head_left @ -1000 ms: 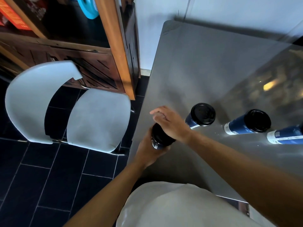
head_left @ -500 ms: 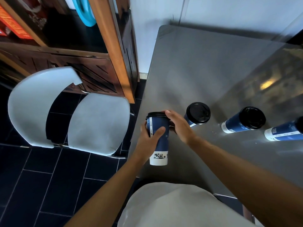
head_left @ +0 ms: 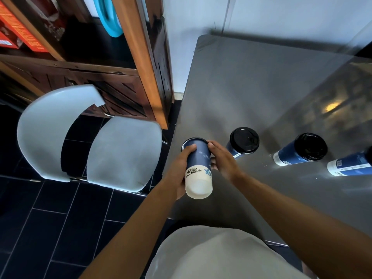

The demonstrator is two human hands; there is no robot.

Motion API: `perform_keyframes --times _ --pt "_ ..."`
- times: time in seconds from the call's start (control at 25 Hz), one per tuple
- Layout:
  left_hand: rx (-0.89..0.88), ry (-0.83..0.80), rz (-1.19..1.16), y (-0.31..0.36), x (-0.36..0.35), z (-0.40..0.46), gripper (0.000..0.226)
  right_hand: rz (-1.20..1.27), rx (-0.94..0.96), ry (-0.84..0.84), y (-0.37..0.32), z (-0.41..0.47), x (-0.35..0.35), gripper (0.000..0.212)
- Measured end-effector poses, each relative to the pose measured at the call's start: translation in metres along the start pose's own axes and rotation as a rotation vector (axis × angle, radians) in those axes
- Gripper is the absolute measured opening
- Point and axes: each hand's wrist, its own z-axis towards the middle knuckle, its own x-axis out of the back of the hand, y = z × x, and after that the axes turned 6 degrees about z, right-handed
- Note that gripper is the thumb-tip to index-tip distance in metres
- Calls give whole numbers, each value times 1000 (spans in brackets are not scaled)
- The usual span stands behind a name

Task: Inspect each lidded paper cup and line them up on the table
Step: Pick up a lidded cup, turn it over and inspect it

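Both hands hold a blue and white paper cup point(head_left: 198, 168) tipped over above the left edge of the steel table point(head_left: 251, 81), its white base toward me and its black lid end pointing away. My left hand point(head_left: 179, 170) wraps the cup's left side. My right hand point(head_left: 222, 161) grips its right side near the lid end. Three more blue cups with black lids stand upright in a row on the table: one point(head_left: 242, 142) just right of my hands, a second point(head_left: 302, 150) farther right, a third point(head_left: 351, 167) cut off by the frame edge.
A white plastic chair point(head_left: 88, 141) stands on the dark tiled floor left of the table. Behind it is a wooden shelf unit point(head_left: 141, 63). A white wall runs along the table's far edge. My pale clothing point(head_left: 217, 256) fills the bottom of the view.
The cup went from upright, lid up under my right palm, to tipped over with its base toward me. My right hand shifted from the lid to the cup's side.
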Motion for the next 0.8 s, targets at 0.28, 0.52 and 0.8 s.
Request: perform_keyframes --times 0.28,0.52,0.8 --pt "-9 1 41 1 -3 -4 71 25 6 87 2 3 -3 26" --pt "-67 43 179 1 -3 0 89 26 -62 113 -4 12 0 37" --pt "-65 -4 -103 6 -4 -13 85 -73 30 0 0 8 7 33"
